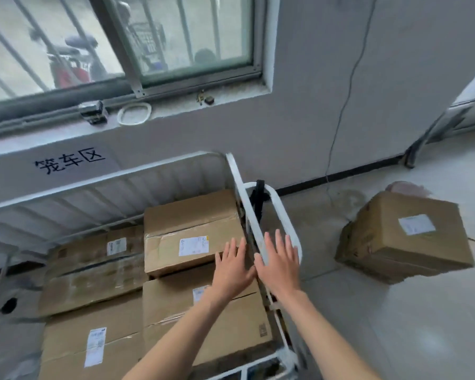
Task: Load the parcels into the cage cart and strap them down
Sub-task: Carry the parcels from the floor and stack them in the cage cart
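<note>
Head view looks down on both hands stretched forward side by side, palms down, fingers straight and slightly spread, holding nothing. The left hand (232, 266) lies over the near right corner of the top parcel (187, 231); whether it presses the cardboard or only hovers just above it, I cannot tell. The right hand (279, 263) is flat and wide open too, just beside the left, and lies across the white side rail (240, 182) of the cage cart (121, 179), with its fingertips reaching the handle loop (285, 212).

Inside the cart there are four cardboard parcels. At the far left sits a lower, blurred parcel (93, 272) with a labelled parcel (93, 344) in front of it. To their right the top parcel stands higher at the back, and a long parcel (217, 325) runs under the left forearm.

On the wall behind the cart a sign (69, 161) is lettered in black. Above it the window sill (236, 98) carries a black device (92, 112) and a white ring (134, 113). A black strap (259, 200) hangs from the top of the handle loop, outside the cart and not across any parcel. A thin cable (346, 105) runs down the wall to the floor (436, 325). Well apart at the right, one more cardboard box (403, 239) with a white label sits tilted on the floor — outside the cart.
</note>
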Demonstrator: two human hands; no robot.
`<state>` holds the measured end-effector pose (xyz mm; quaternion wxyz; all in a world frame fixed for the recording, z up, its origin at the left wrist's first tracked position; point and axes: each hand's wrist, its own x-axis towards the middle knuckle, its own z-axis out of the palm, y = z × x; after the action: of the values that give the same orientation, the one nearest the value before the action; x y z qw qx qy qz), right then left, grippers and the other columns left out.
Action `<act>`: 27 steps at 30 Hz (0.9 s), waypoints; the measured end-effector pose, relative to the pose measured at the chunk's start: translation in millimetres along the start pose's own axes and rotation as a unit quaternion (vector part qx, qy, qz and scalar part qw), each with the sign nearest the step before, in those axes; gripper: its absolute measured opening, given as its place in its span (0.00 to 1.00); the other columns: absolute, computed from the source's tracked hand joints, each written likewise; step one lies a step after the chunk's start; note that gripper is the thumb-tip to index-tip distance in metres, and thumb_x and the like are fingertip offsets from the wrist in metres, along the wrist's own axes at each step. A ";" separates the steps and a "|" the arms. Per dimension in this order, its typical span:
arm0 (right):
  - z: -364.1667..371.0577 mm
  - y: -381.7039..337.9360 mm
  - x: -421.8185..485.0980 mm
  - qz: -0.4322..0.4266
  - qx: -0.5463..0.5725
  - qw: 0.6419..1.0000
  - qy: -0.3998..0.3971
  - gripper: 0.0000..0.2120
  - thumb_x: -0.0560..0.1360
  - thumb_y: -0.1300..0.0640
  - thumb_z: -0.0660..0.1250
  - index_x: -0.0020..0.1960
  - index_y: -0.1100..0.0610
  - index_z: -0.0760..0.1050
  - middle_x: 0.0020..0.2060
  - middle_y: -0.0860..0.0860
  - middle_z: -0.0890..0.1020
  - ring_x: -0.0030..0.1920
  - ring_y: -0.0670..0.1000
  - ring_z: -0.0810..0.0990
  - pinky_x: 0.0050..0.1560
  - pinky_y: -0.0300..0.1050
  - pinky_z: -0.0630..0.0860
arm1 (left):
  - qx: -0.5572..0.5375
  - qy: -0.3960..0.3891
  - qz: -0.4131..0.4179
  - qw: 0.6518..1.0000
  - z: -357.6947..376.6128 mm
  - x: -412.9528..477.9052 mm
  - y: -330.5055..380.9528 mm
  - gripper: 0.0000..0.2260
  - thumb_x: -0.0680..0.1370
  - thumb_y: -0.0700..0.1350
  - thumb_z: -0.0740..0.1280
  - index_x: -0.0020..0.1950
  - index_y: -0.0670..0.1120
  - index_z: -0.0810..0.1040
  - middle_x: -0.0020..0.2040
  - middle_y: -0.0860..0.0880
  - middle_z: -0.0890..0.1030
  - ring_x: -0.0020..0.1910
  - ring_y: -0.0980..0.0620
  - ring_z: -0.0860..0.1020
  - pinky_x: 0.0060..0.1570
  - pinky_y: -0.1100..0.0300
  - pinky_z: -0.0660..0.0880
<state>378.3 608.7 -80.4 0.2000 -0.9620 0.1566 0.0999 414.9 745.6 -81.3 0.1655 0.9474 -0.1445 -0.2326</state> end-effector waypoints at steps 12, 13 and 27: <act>-133.0 309.4 -146.2 0.201 0.003 0.977 0.077 0.34 0.80 0.37 0.52 0.82 0.49 0.52 0.82 0.56 0.51 0.81 0.61 0.46 0.78 0.63 0.47 | 0.034 -0.052 0.175 0.983 105.6 -43.1 326.3 0.36 0.80 0.62 0.59 0.82 0.55 0.45 0.83 0.47 0.45 0.81 0.44 0.44 0.75 0.36 0.45; -139.9 324.8 -154.4 0.212 0.008 0.974 0.084 0.34 0.80 0.37 0.52 0.82 0.49 0.52 0.82 0.56 0.51 0.81 0.61 0.46 0.78 0.63 0.47 | 0.035 -0.056 0.188 0.980 113.9 -46.7 346.6 0.35 0.80 0.62 0.58 0.82 0.55 0.46 0.83 0.47 0.46 0.81 0.44 0.44 0.75 0.36 0.45; -162.2 480.6 -108.9 0.246 0.037 0.968 0.035 0.34 0.81 0.39 0.53 0.82 0.50 0.49 0.82 0.56 0.49 0.81 0.59 0.47 0.78 0.61 0.49 | 0.005 -0.118 0.141 0.983 191.6 48.7 452.9 0.34 0.80 0.61 0.59 0.82 0.55 0.48 0.83 0.48 0.45 0.81 0.43 0.43 0.74 0.32 0.46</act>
<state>133.9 151.1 -76.6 0.1992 -0.8887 0.3990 0.1068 273.5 272.2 -88.3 0.1733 0.8843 -0.2962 -0.3165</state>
